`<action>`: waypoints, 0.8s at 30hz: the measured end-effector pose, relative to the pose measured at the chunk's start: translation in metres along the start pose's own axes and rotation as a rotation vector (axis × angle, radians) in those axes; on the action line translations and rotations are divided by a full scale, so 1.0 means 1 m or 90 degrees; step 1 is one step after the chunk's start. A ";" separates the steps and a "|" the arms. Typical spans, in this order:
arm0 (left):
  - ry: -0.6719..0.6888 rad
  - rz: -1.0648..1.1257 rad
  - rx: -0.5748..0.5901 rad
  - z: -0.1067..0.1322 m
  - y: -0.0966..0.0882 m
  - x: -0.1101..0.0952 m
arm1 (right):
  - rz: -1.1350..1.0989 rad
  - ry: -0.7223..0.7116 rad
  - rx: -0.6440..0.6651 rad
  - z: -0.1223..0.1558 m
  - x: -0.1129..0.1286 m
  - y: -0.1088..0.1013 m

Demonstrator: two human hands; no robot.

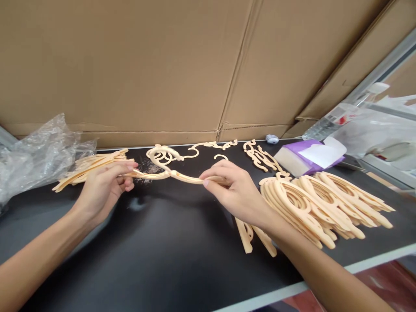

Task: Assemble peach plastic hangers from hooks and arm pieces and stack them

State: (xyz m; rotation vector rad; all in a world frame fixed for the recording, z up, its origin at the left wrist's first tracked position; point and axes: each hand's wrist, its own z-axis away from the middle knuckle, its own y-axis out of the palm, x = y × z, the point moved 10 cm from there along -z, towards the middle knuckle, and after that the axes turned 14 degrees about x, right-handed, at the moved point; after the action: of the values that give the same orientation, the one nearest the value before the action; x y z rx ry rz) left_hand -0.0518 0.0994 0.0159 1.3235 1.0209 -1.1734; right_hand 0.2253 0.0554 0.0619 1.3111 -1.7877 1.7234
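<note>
A cream-coloured folding clothes hanger [186, 177] is stretched between my two hands above the black table, its arms spread and its hook pointing away from me. My left hand [105, 186] pinches the end of the left arm. The right arm's end is gripped by my right hand [232, 186], thumb and fingers closed on it. Below my right wrist, part of another hanger [248, 240] lies on the table, half hidden by the hand and forearm. Loose hooks [193, 151] lie behind the held hanger.
Stacked hangers [308, 199] lie on the right; cream strips [94, 164] are piled on the left beside crumpled clear plastic [45, 156]. Small connector pieces [256, 156], a purple tissue pack [305, 156] and a bottle [331, 123] stand farther back. Cardboard [130, 65] walls the rear.
</note>
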 end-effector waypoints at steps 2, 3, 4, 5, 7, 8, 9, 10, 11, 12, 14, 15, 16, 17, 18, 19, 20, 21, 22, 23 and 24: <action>0.041 -0.009 -0.021 -0.001 -0.004 -0.006 | 0.024 0.010 0.028 -0.001 -0.001 0.002; 0.060 -0.018 -0.025 0.000 -0.004 -0.009 | 0.037 0.014 0.041 -0.002 -0.002 0.004; 0.078 -0.035 -0.023 0.000 -0.003 -0.011 | 0.048 0.016 0.055 -0.002 -0.002 0.007; 0.098 -0.060 -0.021 0.001 -0.002 -0.014 | 0.055 0.017 0.070 -0.002 -0.003 0.010; 0.126 -0.132 -0.010 0.004 0.003 -0.019 | 0.061 0.016 0.110 -0.002 -0.002 0.020; 0.132 -0.181 0.001 0.006 0.006 -0.020 | 0.064 0.015 0.133 -0.001 -0.001 0.026; 0.135 -0.237 0.012 0.007 0.009 -0.021 | 0.070 0.016 0.155 0.000 -0.001 0.031; 0.139 -0.298 0.015 0.008 0.011 -0.022 | 0.076 0.016 0.174 0.001 0.000 0.036; 0.146 -0.357 0.014 0.009 0.012 -0.023 | 0.081 0.015 0.185 0.002 0.001 0.039; 0.156 -0.411 0.014 0.010 0.013 -0.024 | 0.083 0.015 0.192 0.003 0.001 0.042; 0.185 -0.479 0.015 0.009 0.016 -0.024 | 0.078 0.012 0.200 0.004 0.002 0.045; 0.197 -0.487 0.021 0.009 0.017 -0.023 | 0.075 0.011 0.206 0.005 0.003 0.047; 0.203 -0.488 0.033 0.008 0.019 -0.020 | 0.071 0.010 0.216 0.005 0.003 0.050; 0.204 -0.488 0.048 0.008 0.022 -0.017 | 0.069 0.010 0.231 0.005 0.004 0.054; 0.202 -0.487 0.065 0.008 0.025 -0.013 | 0.068 0.008 0.247 0.006 0.004 0.058; 0.199 -0.485 0.086 0.008 0.030 -0.009 | 0.071 0.003 0.261 0.007 0.005 0.063; 0.193 -0.486 0.109 0.009 0.035 -0.005 | 0.075 -0.004 0.271 0.008 0.006 0.067; 0.189 -0.485 0.134 0.011 0.040 -0.002 | 0.081 -0.015 0.274 0.009 0.008 0.070; 0.185 -0.487 0.157 0.012 0.045 -0.001 | 0.088 -0.027 0.271 0.010 0.009 0.072; 0.186 -0.498 0.175 0.014 0.050 0.000 | 0.092 -0.039 0.267 0.011 0.011 0.074; 0.185 -0.520 0.194 0.016 0.055 0.000 | 0.095 -0.046 0.265 0.012 0.012 0.075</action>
State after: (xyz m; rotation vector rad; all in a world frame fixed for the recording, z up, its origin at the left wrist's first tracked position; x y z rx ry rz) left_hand 0.0007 0.0788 0.0251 1.3707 1.7431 -1.8265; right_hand 0.1647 0.0283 0.0224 1.4407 -1.6554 2.2485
